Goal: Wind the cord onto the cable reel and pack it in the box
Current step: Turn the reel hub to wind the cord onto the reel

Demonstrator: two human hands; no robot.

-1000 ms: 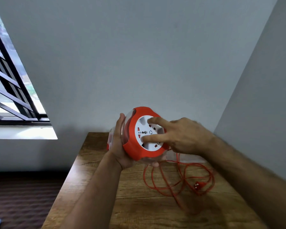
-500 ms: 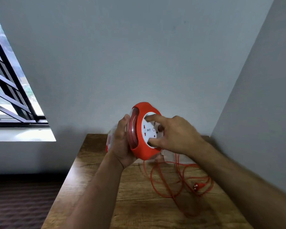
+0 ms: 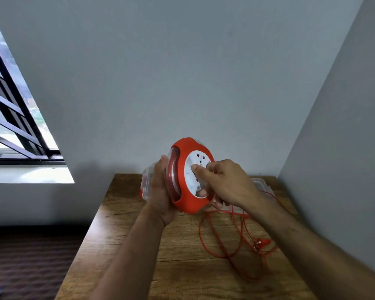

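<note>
Round orange plastic cable reel (image 3: pixel 183 192) with clear drum wall and white socket face: held upright above the far end of the wooden table, socket face turned toward the right. Left hand (image 3: pixel 160 192) wrapped round the back and rim, closed on the reel. Right hand (image 3: pixel 223 182) at the white face, fingers (image 3: pixel 196 168) hooked into its recesses, apparently gripping the face to turn it.

Thin orange cord (image 3: pixel 232 230): some turns visible as a red band through the clear wall; much lies slack in loose overlapping loops on the tabletop below and right of the reel. Orange plug (image 3: pixel 261 243) at the free end, resting on the table near the right edge.

Clear plastic storage box (image 3: pixel 146 187), rectangular with rounded corners and a lipped rim: on the table behind the reel, largely hidden by the left hand. A second clear piece (image 3: pixel 261 182) at the far right, possibly the lid; cannot tell.

Progress, judged: winding under way, roughly early to middle; remaining loops and plug still to draw in, then packing into the box, not begun.

Brown wood-grain table (image 3: pixel 182 267): matt, knotted, plank-like. Reel shell smooth, glossy, scalloped at the rim. Cord pliable, prone to tangling where loops cross.
</note>
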